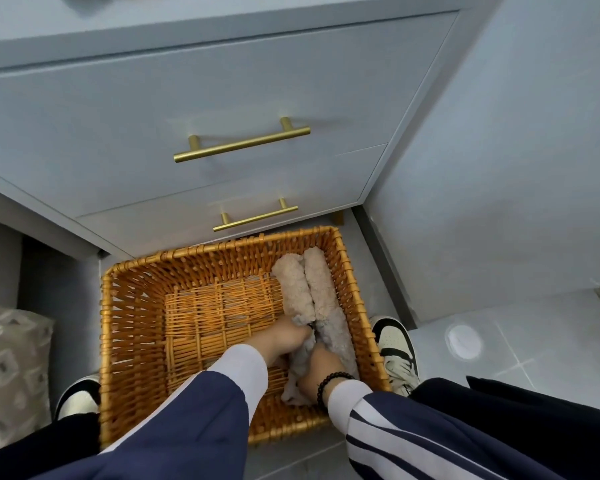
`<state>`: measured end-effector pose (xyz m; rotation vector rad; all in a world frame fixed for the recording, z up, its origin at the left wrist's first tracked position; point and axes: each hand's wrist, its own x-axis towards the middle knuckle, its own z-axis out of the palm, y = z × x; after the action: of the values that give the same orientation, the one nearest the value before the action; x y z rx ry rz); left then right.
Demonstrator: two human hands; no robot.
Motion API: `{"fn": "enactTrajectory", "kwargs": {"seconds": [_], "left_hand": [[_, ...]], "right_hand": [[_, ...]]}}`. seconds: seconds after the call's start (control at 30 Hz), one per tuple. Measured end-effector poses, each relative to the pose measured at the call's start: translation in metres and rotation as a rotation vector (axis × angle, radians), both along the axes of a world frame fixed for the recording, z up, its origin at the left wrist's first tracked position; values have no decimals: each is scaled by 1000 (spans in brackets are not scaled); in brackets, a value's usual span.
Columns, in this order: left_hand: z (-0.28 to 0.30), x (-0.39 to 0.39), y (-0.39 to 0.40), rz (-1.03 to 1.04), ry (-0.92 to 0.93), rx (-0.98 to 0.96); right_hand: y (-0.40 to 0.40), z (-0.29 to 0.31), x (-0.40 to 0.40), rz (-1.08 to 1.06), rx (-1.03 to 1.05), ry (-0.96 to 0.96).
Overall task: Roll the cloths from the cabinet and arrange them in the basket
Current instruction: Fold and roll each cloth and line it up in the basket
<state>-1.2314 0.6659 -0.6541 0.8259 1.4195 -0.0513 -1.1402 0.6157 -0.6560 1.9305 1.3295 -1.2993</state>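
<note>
An orange wicker basket [136, 306] stands on the floor in front of the drawers. Two rolled beige fluffy cloths lie side by side along its right wall: the right roll [326, 299] against the wall, the left roll [293, 289] beside it. My left hand [284, 339] grips the near part of the left roll from its left side. My right hand [321, 367] holds the same roll's near end, fingers curled into the fabric. The lowest end of that cloth [291, 393] looks loose and rumpled.
A grey-blue cabinet [222, 109] with two shut drawers and brass handles [241, 145] rises just behind the basket. My shoes [394, 344] flank the basket on the tiled floor. A patterned cushion [7, 368] lies at the left, a wall at the right.
</note>
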Motion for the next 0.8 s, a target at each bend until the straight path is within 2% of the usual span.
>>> {"fn": "enactTrajectory", "kwargs": {"seconds": [0.07,0.13,0.23,0.3,0.37,0.43,0.47,0.53,0.6,0.67,0.8], "left_hand": [[0,-3,9,-5,36,13],[2,-10,25,58,58,-6],[1,-21,49,154,59,21],[0,-24,62,195,31,55],[0,-24,70,166,20,59],[-3,-20,74,105,38,68],[-5,-17,74,83,44,85],[-9,-9,73,12,81,180],[-17,-2,71,-128,158,279],[-24,1,68,-220,247,301],[-36,2,67,-261,300,363]], "right_hand": [[-2,5,-1,28,74,-7],[-4,14,-3,152,192,-23],[-7,25,-10,558,440,-110],[-6,27,-18,853,535,-143],[-6,23,-27,1150,559,-114],[-6,17,-34,1424,472,-73],[-5,15,-35,1491,410,-61],[1,11,-32,1497,331,-50],[9,8,-24,1473,335,-56],[13,2,-18,1468,361,-77],[10,-5,-15,1483,322,-134]]}}
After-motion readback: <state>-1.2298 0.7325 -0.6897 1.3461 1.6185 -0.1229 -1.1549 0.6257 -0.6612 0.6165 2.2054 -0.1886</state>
